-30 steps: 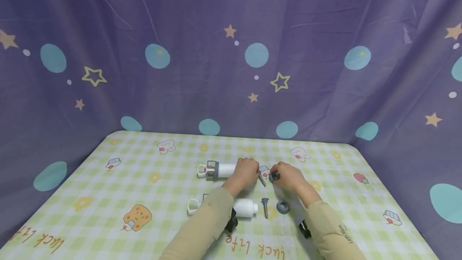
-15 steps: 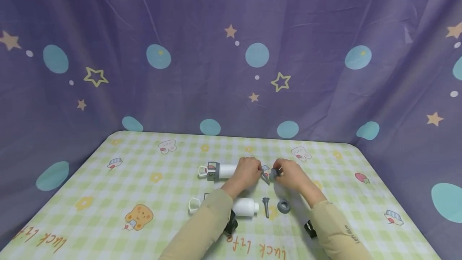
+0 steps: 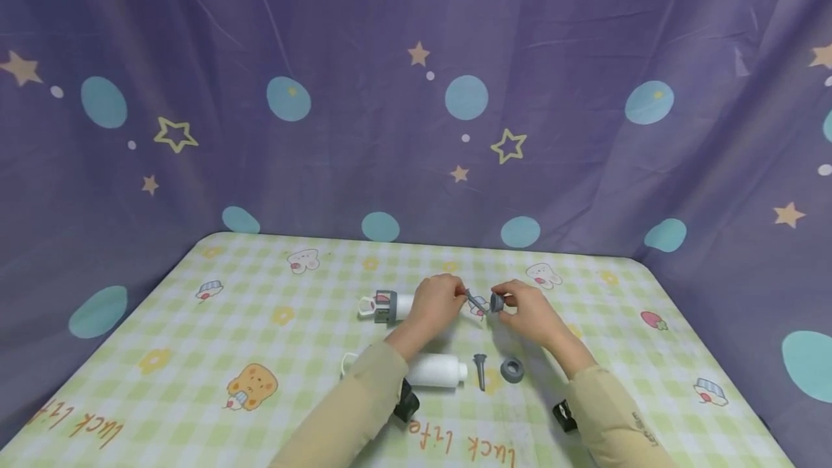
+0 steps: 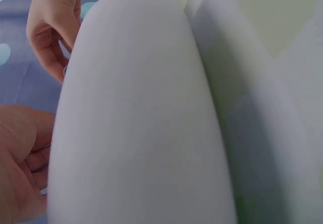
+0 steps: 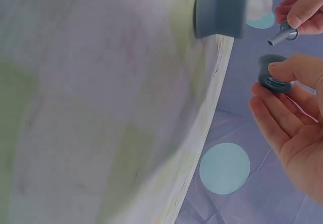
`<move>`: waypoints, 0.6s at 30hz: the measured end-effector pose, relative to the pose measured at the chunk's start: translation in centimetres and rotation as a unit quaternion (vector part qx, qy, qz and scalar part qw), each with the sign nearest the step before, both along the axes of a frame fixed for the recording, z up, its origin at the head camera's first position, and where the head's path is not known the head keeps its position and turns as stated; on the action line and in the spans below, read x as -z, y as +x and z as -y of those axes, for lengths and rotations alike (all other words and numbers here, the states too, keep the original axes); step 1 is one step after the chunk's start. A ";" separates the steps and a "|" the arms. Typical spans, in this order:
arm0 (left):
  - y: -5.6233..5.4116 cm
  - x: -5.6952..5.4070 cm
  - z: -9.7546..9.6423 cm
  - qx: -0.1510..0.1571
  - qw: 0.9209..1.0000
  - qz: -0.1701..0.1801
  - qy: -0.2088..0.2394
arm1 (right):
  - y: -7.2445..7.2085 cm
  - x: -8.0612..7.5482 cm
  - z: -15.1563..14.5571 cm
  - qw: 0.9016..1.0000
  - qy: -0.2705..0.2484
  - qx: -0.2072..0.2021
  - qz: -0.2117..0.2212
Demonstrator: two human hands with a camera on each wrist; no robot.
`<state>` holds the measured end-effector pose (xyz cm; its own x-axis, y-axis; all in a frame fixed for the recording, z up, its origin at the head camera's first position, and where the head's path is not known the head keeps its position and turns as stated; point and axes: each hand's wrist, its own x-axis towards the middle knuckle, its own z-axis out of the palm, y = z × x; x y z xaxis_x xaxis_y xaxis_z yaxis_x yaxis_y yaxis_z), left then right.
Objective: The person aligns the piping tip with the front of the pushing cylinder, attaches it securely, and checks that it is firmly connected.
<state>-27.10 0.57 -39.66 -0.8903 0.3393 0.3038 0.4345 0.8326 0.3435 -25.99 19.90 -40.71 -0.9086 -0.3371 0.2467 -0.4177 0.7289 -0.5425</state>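
Note:
My left hand (image 3: 438, 304) pinches a tapered grey nozzle (image 3: 477, 302) at its wide end, the narrow end angled down to the right. Facing it, my right hand (image 3: 529, 313) holds a short grey collar (image 3: 497, 302) between thumb and fingers. The right wrist view shows grooves like threads on this collar (image 5: 275, 82), with the nozzle (image 5: 283, 34) close above and apart from it. Behind my left forearm, a white tube (image 3: 438, 370) with a stepped neck lies on the table. A second white tube (image 3: 404, 306) is partly hidden by my left hand.
Right of the nearer tube lie another grey nozzle (image 3: 480, 373) and a grey ring (image 3: 512, 370). The farther tube carries a grey frame (image 3: 386, 307) and a white loop handle (image 3: 367, 307). A checked cloth (image 3: 312, 352) covers the table, with a purple curtain (image 3: 364, 165) behind.
Both hands have risen slightly off the table. The nozzle has swung from pointing steeply down to slanting toward the right hand, and the collar has turned in the right fingers, showing more.

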 end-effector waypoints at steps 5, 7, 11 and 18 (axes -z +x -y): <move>0.2 0.0 0.6 -0.010 1.000 0.001 0.027 | 0.2 0.1 0.1 1.000 -0.019 -0.005 -0.005; 0.2 0.0 0.9 -0.011 0.999 -0.002 0.038 | 0.3 0.1 0.3 1.000 -0.031 -0.001 -0.001; 0.2 -0.1 1.3 -0.015 0.998 -0.017 0.055 | 0.4 0.0 0.8 0.999 -0.047 0.003 0.000; 0.4 -0.4 1.3 -0.014 0.996 -0.041 0.078 | 0.2 -0.4 1.5 0.997 -0.071 0.009 -0.010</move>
<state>-26.65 -0.75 -39.23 -0.8685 0.2570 0.4239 0.4439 0.7840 0.4340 -25.79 18.43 -40.28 -0.9085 -0.2819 0.3084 -0.4172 0.6522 -0.6329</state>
